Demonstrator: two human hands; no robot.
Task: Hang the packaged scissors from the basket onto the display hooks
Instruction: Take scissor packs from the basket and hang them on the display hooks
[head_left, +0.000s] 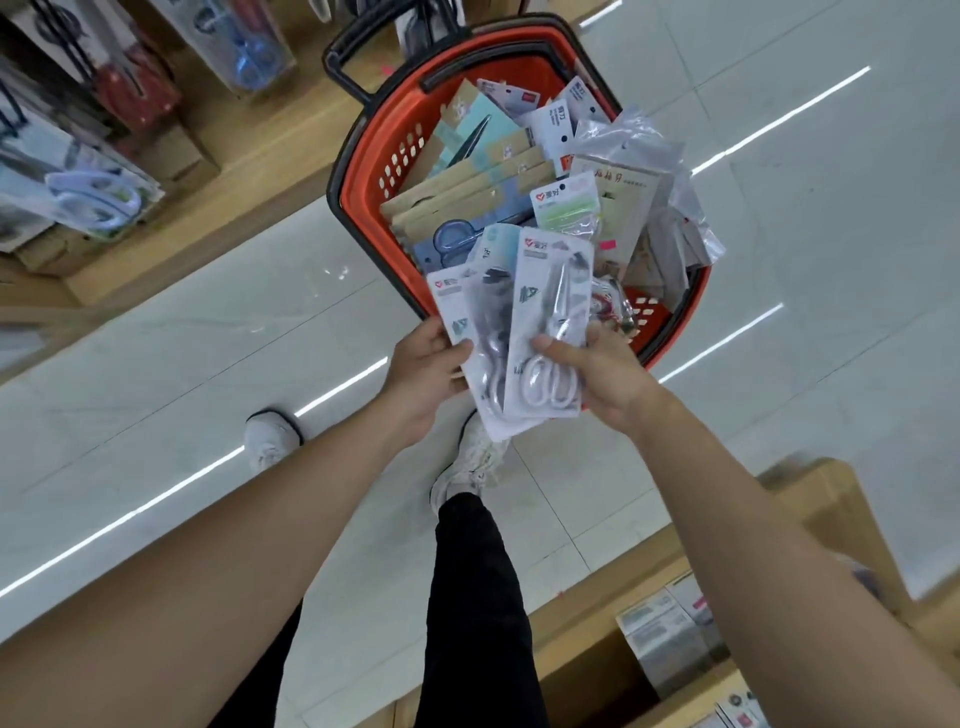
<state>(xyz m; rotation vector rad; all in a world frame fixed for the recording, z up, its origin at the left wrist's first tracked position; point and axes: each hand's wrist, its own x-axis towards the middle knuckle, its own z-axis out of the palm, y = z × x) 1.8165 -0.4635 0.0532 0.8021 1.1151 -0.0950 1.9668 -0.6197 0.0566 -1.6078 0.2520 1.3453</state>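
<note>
While both hands are holding packs just above the near rim of the basket (363, 171), the items are lying as follows.

Item one — white-handled scissors pack (550, 322): the right hand (602, 379) is gripping it, the thumb pressing across the front of the card and the other fingers curling round its right edge and behind.

Item two — dark-handled scissors pack (480, 332): the left hand (426, 364) is pinching its left edge, the thumb lying on the front and the remaining fingers hidden behind the card.

The two packs are overlapping, with the white-handled one sitting in front. Both are pointing their top ends away from the person.

The orange basket, black-rimmed with a black handle (335, 62), is standing on the pale tiled floor (156, 389). It is holding a heap of further goods: brown-carded scissors (467, 192), a green-strip card (566, 208) and clear plastic bags (634, 140).

At upper left a wooden display (249, 171) is carrying hanging scissors packs (93, 197); its hooks are too blurred to make out.

White shoes (270, 436) and a black trouser leg (472, 597) are showing below the hands.
</note>
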